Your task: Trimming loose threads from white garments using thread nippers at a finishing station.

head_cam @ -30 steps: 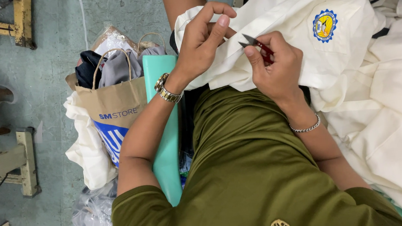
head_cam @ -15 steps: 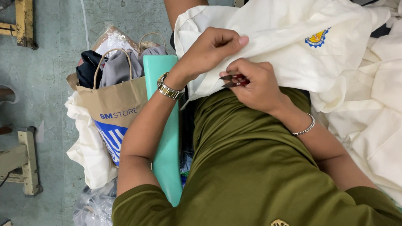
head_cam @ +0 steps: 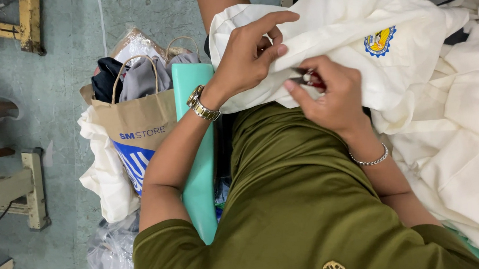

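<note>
Cream garment (head_cam: pixel 345 27) lies across the lap, right of the paper bag (head_cam: pixel 137 123); left hand (head_cam: pixel 247 56) pinches its edge, fingers closed, keeping cloth taut; right hand (head_cam: pixel 328 95) curls shut around small red-handled snips (head_cam: pixel 311 78), at the pinched fold.

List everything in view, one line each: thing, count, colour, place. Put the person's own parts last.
cream garment: one, cream with a blue and yellow badge, across the lap, top centre
thread snips: one, red handles, at the garment's edge in the right hand's grip
cream fabric pile: one heap, cream, right side
paper bag: one, brown with blue print, on the floor at left, stuffed with grey and dark cloth
teal seat edge: one, teal, beside the left arm
wooden frames: several, pale yellow, far left
wristwatch: one, gold, left wrist
bracelet: one, silver, right wrist
shirt: one, olive green, worn
left hand: pinching the garment
right hand: holding the snips
</note>
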